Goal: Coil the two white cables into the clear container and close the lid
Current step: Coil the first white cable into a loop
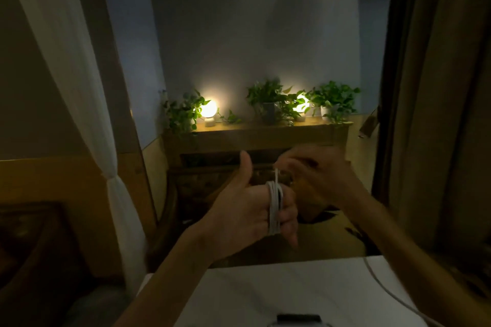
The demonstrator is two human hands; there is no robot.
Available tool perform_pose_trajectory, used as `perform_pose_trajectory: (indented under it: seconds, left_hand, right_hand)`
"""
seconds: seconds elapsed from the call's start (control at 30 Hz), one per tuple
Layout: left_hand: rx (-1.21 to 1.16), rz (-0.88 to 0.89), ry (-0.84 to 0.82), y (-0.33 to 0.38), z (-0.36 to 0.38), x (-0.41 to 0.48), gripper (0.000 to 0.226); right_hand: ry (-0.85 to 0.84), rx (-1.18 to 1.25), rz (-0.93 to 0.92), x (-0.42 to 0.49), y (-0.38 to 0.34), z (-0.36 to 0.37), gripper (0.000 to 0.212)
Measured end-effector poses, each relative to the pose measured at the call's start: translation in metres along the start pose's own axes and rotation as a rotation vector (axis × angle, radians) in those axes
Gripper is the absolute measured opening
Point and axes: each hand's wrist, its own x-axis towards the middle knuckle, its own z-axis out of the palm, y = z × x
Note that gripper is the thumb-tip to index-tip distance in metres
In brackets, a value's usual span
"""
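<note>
Both hands are raised above the near edge of a white table (265, 295) in a dim room. Behind them stand a wooden shelf (255, 135) against the blue-grey wall, a white curtain (69, 82) tied back on the left and a dark drape (435, 103) on the right. Three leafy potted plants (268, 103) sit on the shelf top with two glowing globe lamps (208, 109) between them. No brand, label or writing can be read anywhere. The left hand (247, 212) is held edge-on with the thumb pointing up and the fingers extended together; a white cable (275, 210) is wound in several close loops around those fingers, just past the knuckles. The left hand does not grip the coil, which simply sits wrapped around the fingers. From the top of the coil a short length of the same cable rises straight to the right hand (318, 178), which is just beside and slightly above the left, blurred, with its fingertips pinched shut on the strand. A second white cable (382, 289) lies on the table at the right, passing under the right forearm and running toward the near edge. At the bottom edge of the view, a small dark-topped object (299, 318) shows, too cut off to identify; whether it is the clear container cannot be told.
</note>
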Motion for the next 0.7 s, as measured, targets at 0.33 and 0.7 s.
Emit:
perform_pose_trajectory:
  seconds: [0.33, 0.7]
  left_hand:
    - [-0.504, 0.389, 0.307, 0.031, -0.021, 0.001, 0.062]
    - [0.326, -0.123, 0.337, -0.023, -0.013, -0.005, 0.068]
  right_hand:
    - [-0.403, 0.154, 0.210, -0.059, -0.032, 0.052, 0.017]
    - [-0.144, -0.338, -0.127, -0.029, -0.022, -0.012, 0.012]
